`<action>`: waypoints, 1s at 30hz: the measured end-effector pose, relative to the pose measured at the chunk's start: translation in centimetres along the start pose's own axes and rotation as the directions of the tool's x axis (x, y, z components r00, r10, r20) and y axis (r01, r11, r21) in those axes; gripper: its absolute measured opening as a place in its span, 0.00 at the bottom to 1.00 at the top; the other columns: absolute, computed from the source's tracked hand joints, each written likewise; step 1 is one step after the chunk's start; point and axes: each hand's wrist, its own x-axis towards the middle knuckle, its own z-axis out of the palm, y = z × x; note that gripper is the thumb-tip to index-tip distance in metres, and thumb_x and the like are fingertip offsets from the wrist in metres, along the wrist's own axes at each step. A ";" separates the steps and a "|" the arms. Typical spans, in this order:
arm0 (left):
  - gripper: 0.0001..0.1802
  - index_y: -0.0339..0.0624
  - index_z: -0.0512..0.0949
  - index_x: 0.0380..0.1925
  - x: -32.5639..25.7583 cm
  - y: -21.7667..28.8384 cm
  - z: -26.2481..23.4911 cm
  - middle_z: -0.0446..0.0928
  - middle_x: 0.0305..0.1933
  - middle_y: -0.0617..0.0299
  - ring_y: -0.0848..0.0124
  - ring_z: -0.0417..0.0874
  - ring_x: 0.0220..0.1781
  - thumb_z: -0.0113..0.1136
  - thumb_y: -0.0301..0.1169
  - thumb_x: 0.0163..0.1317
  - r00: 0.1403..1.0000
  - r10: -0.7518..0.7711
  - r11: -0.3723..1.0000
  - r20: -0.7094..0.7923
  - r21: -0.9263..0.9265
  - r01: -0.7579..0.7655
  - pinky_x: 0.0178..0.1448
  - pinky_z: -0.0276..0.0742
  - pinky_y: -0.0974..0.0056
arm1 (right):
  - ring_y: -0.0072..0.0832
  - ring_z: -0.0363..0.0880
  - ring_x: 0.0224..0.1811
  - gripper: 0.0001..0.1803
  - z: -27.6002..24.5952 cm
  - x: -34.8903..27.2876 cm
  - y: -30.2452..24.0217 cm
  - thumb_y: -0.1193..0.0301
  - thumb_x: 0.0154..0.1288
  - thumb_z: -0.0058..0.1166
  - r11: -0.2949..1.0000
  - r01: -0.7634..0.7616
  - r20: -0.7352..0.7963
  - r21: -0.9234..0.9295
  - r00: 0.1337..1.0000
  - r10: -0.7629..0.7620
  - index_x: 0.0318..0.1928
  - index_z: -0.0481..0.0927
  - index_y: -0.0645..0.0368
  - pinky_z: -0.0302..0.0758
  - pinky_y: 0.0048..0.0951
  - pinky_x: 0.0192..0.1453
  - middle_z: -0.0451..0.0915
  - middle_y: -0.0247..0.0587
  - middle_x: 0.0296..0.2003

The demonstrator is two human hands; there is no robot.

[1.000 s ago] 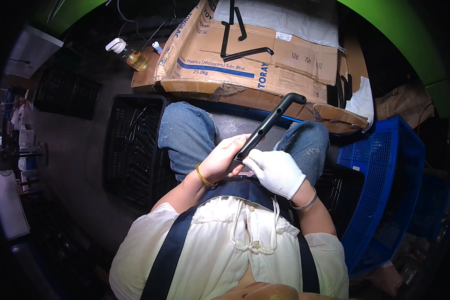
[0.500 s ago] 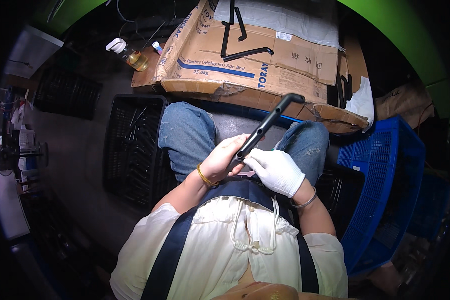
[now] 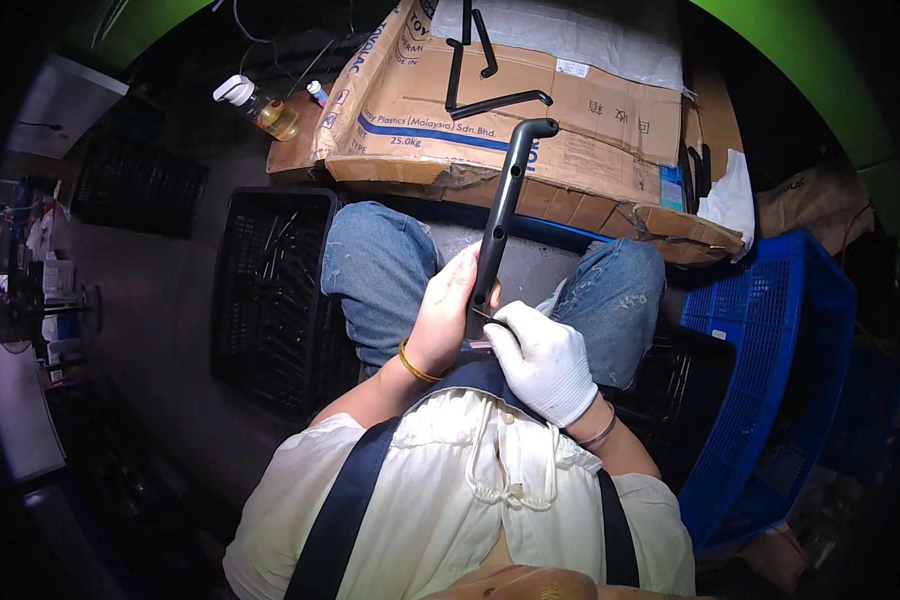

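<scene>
I sit with my knees apart and hold the long black plastic handle [image 3: 500, 215] upright over my lap, so its lower end sits right where both hands can meet. My bare left hand [image 3: 445, 320] wraps around the lower part of the handle, fingers clenched on it, thumb side toward me; that grip keeps the piece steady and points its curved top end away from me, toward the near edge of the cardboard box [image 3: 530, 130]. My gloved right hand [image 3: 542, 360] is closed around a small thin blade [image 3: 488, 318], whose tip touches the handle just beside my left fingers. The glove is on the hand that works the blade, while the bare hand only braces.

The flattened cardboard box lies across in front of my knees like a low table, and a few more black plastic bars [image 3: 480, 65] rest on its top, near the far edge, well apart from the one I hold. A small bottle with yellow liquid [image 3: 265, 108] stands at the box's left corner. A black crate [image 3: 275, 290] sits on the floor beside my left leg, within easy reach of that hand, and a blue crate [image 3: 770, 390] stands on my right.
</scene>
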 end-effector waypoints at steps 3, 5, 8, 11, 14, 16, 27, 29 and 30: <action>0.26 0.38 0.68 0.65 0.0 0.0 0.1 0.73 0.28 0.65 0.80 0.69 0.28 0.37 0.44 0.79 1.000 0.013 1.000 -0.001 0.013 -0.013 0.35 0.66 0.75 | 0.43 0.81 0.24 0.08 0.3 0.1 0.1 0.64 0.67 0.55 1.000 0.012 0.001 -0.021 1.000 -0.012 0.35 0.76 0.54 0.78 0.38 0.27 0.79 0.41 0.27; 0.25 0.37 0.68 0.65 -0.1 0.1 0.1 0.73 0.28 0.65 0.80 0.69 0.29 0.37 0.43 0.79 1.000 0.005 1.000 -0.001 0.000 -0.005 0.36 0.66 0.74 | 0.43 0.81 0.24 0.08 0.3 0.1 -0.1 0.64 0.67 0.55 1.000 0.015 -0.003 -0.018 1.000 -0.015 0.35 0.75 0.54 0.77 0.39 0.26 0.79 0.41 0.27; 0.25 0.37 0.68 0.65 -0.1 0.0 0.0 0.73 0.28 0.65 0.80 0.69 0.29 0.37 0.43 0.79 1.000 0.014 1.000 0.000 0.013 -0.014 0.36 0.66 0.74 | 0.47 0.82 0.29 0.05 0.1 0.2 -0.4 0.69 0.65 0.58 0.997 -0.080 0.066 -0.006 0.995 0.080 0.36 0.79 0.56 0.78 0.39 0.32 0.81 0.46 0.28; 0.25 0.37 0.68 0.65 -0.1 -0.1 0.0 0.73 0.28 0.65 0.80 0.69 0.29 0.37 0.43 0.79 1.000 0.015 1.000 0.005 0.021 -0.016 0.36 0.66 0.74 | 0.47 0.82 0.29 0.05 0.2 0.2 -0.2 0.69 0.66 0.58 0.997 -0.075 0.073 -0.011 0.994 0.076 0.36 0.79 0.56 0.78 0.39 0.31 0.80 0.47 0.28; 0.25 0.37 0.68 0.64 -0.1 0.0 0.2 0.72 0.28 0.66 0.80 0.69 0.29 0.37 0.43 0.79 1.000 -0.013 1.000 0.003 0.017 0.013 0.36 0.66 0.75 | 0.43 0.81 0.23 0.08 0.4 0.0 0.4 0.64 0.68 0.54 0.999 0.025 0.031 -0.023 0.999 -0.025 0.37 0.76 0.55 0.77 0.39 0.26 0.79 0.42 0.26; 0.25 0.38 0.69 0.64 -0.1 0.2 0.3 0.72 0.28 0.66 0.81 0.69 0.28 0.37 0.44 0.79 0.999 -0.034 0.999 0.003 0.016 0.034 0.35 0.65 0.75 | 0.42 0.81 0.23 0.08 0.3 0.1 0.3 0.64 0.68 0.54 0.999 0.030 0.038 -0.016 0.999 -0.029 0.36 0.75 0.55 0.77 0.39 0.26 0.79 0.42 0.25; 0.26 0.38 0.69 0.64 -0.1 0.3 0.6 0.72 0.27 0.68 0.83 0.67 0.26 0.37 0.45 0.78 0.998 -0.058 0.997 0.027 -0.049 0.059 0.32 0.63 0.76 | 0.50 0.82 0.28 0.05 0.1 0.0 0.0 0.68 0.67 0.56 0.992 -0.122 0.101 0.029 0.988 0.119 0.38 0.78 0.56 0.78 0.41 0.31 0.80 0.51 0.26; 0.27 0.37 0.69 0.65 0.0 0.7 0.6 0.72 0.27 0.69 0.83 0.67 0.26 0.37 0.45 0.78 0.996 -0.075 0.994 0.046 -0.070 0.078 0.31 0.63 0.76 | 0.49 0.82 0.28 0.06 0.1 0.0 0.1 0.68 0.67 0.56 0.991 -0.130 0.103 0.039 0.987 0.125 0.38 0.78 0.56 0.78 0.41 0.31 0.80 0.51 0.26; 0.27 0.37 0.68 0.65 0.0 0.7 0.6 0.72 0.27 0.69 0.83 0.67 0.26 0.37 0.45 0.78 0.994 -0.091 0.993 0.055 -0.072 0.095 0.30 0.63 0.76 | 0.49 0.82 0.28 0.06 0.1 0.0 0.3 0.68 0.67 0.56 0.995 -0.096 0.095 0.028 0.991 0.093 0.38 0.79 0.56 0.78 0.41 0.31 0.80 0.51 0.26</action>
